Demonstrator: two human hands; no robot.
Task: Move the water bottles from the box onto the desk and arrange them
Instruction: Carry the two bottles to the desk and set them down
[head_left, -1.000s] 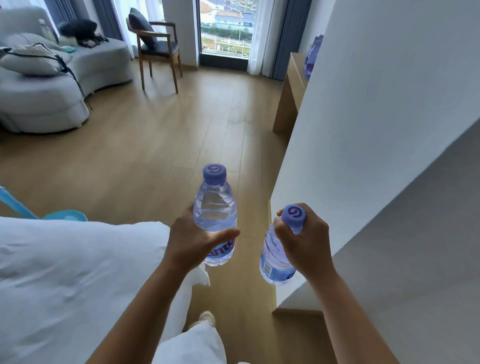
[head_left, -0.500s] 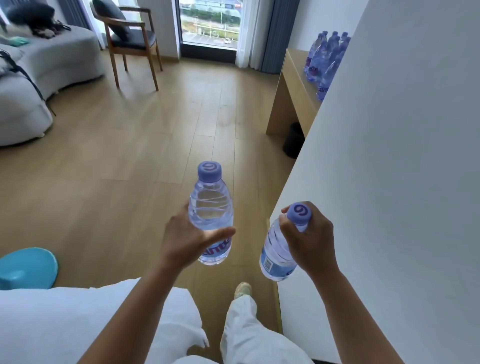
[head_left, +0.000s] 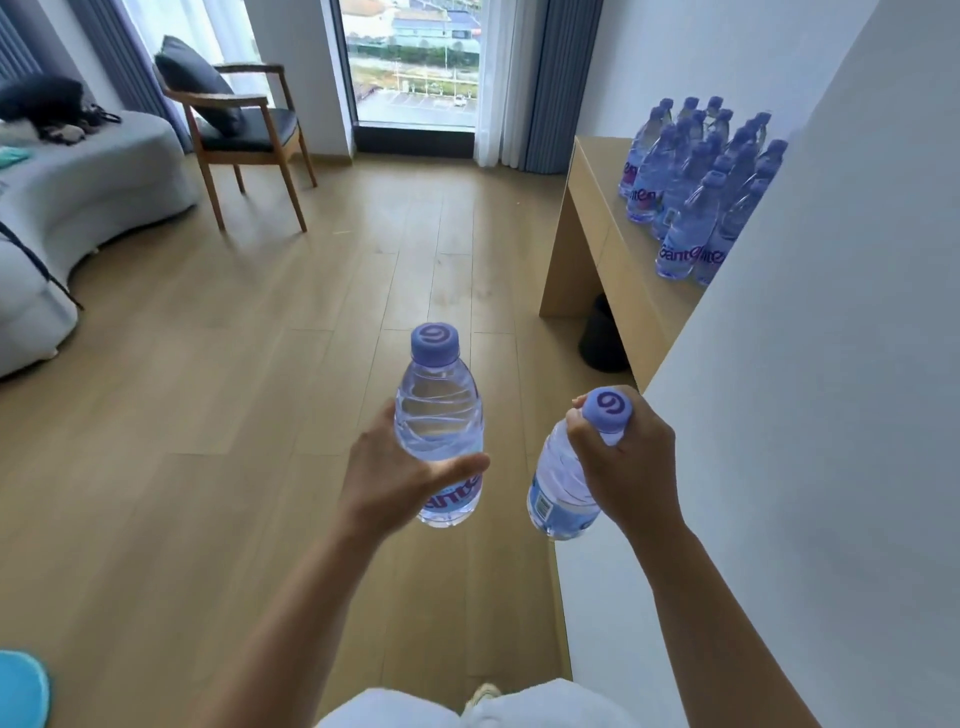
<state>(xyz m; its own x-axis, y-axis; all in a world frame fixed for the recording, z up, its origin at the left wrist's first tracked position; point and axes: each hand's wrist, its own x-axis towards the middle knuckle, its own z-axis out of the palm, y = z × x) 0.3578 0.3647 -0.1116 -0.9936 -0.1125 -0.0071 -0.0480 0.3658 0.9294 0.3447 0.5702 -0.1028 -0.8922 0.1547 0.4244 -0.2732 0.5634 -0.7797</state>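
Note:
My left hand (head_left: 395, 478) grips a clear water bottle with a purple cap (head_left: 439, 410) around its middle and holds it upright. In my right hand (head_left: 631, 467) hangs a second water bottle (head_left: 558, 493), gripped by its neck just under the cap and tilted. Both are held above the wooden floor, in front of me. Ahead on the right stands the wooden desk (head_left: 597, 218), where several bottles (head_left: 696, 197) stand in close rows. A white wall corner hides part of the desk. The box is out of view.
The white wall (head_left: 810, 415) runs close along my right side. A small black bin (head_left: 602, 338) sits under the desk. A wooden armchair (head_left: 239, 130) and a grey sofa (head_left: 78, 197) stand at the left. Open wooden floor (head_left: 260, 364) lies ahead.
I have walked forward past the white bedding. The desk and its rows of bottles have come into view on the right. Both hands keep the same hold on their bottles.

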